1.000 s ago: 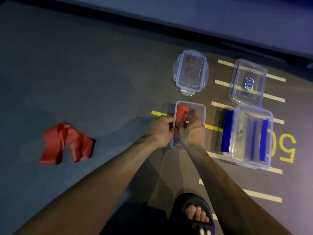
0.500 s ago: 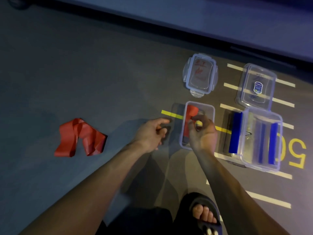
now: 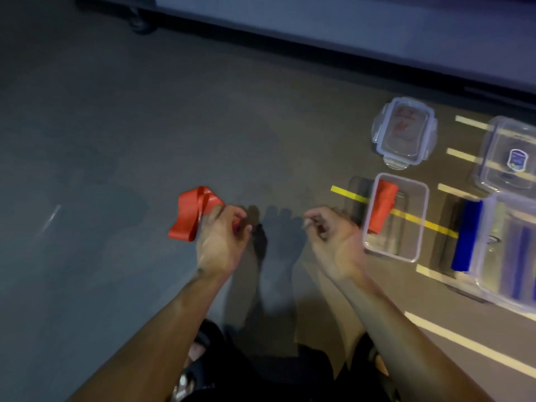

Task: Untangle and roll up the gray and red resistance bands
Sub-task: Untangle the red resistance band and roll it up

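I see two red bands: one loose mid-frame on the floor, my left hand over it, grip unclear; one rolled in the small container at right. My right hand hangs loosely curled, empty.

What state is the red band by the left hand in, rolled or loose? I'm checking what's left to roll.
Loose: the red band lies crumpled in open folds on the floor beside the left hand.

1 loose red band crumpled in folded loops on the gray floor, right end hidden behind a hand. 1 rolled red band lies in the small clear container, left side
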### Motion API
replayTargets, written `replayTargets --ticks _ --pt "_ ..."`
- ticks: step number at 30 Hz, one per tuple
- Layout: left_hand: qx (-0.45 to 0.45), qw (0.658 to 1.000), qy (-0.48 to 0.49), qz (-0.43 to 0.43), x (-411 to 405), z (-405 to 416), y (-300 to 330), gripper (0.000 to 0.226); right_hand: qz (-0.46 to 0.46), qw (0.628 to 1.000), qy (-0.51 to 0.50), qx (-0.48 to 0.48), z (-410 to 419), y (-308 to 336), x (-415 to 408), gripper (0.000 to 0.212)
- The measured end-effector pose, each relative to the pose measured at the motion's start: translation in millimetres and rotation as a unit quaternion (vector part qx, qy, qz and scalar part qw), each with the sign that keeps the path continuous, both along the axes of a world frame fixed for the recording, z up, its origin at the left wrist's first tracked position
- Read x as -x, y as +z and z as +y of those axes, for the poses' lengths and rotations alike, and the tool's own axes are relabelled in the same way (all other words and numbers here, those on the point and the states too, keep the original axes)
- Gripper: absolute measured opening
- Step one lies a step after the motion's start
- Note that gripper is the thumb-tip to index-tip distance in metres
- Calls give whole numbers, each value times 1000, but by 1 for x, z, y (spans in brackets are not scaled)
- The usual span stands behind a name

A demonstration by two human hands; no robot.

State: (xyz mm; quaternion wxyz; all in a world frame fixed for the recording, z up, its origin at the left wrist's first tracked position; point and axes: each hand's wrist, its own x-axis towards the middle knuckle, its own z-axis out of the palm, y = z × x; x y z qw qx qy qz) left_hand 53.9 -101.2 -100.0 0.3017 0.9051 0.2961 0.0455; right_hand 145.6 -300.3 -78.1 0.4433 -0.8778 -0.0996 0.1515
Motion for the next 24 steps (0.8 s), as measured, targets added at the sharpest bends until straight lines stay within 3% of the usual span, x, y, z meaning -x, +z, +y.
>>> replayTargets --ticks 4,7,10,13,15,18,20,24 --pt "-106 988 59 96 26 25 -1 35 62 995 64 38 27 0 20 6" --pt "-41 982 71 171 29 40 -5 48 74 992 91 36 41 1 26 9" --pt "-17 976 52 209 25 51 -9 36 94 988 114 40 49 1 27 12" --pt "6 992 8 127 18 55 8 19 95 987 119 42 49 6 24 12" --pt "86 992 -31 84 13 57 38 22 94 989 113 27 46 18 20 13" --pt "252 965 -67 24 7 61 104 21 78 991 110 -8 40 50 12 17" --pt "312 943 -114 2 8 62 154 23 58 991 119 -22 35 86 8 19" --pt "241 933 -266 20 18 56 273 20 35 967 231 -101 38 201 12 46"
